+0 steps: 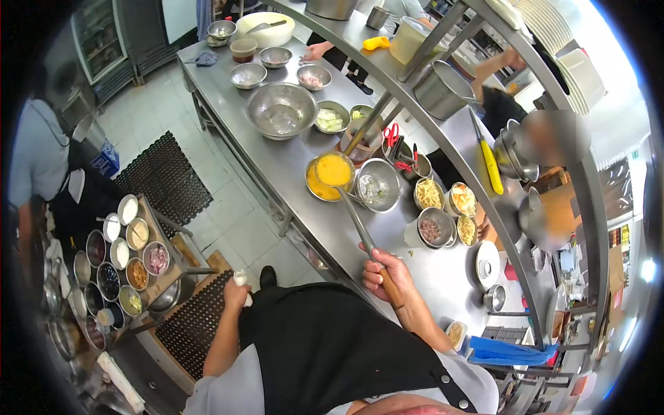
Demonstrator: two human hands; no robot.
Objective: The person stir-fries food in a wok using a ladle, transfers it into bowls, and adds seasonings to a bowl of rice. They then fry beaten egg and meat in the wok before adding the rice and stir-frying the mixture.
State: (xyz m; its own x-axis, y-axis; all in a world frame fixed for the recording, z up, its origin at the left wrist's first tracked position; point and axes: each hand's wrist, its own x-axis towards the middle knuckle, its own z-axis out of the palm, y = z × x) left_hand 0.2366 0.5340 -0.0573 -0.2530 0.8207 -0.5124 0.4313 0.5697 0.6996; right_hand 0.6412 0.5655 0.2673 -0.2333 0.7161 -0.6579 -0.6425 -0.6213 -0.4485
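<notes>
My right hand (391, 277) is closed round the wooden handle of a long metal ladle (358, 223). Yellow liquid that looks like beaten egg (333, 170) fills the ladle's bowl. Just under it stands a metal bowl (309, 189) with more of the yellow liquid; whether the two touch I cannot tell. Beside them is a metal bowl (378, 185) with a little clear or whitish content. My left hand (237, 294) hangs low by my apron, closed on a white cloth (241, 278), most of which the fingers hide.
Bowls of cut food (429, 194) and a large mixing bowl (281, 111) stand on the steel table (290, 162). An overhead shelf (443, 117) carries a yellow-handled knife (489, 155). Left is a rack of ingredient tins (138, 274). One person (41, 149) stands left, others behind the table.
</notes>
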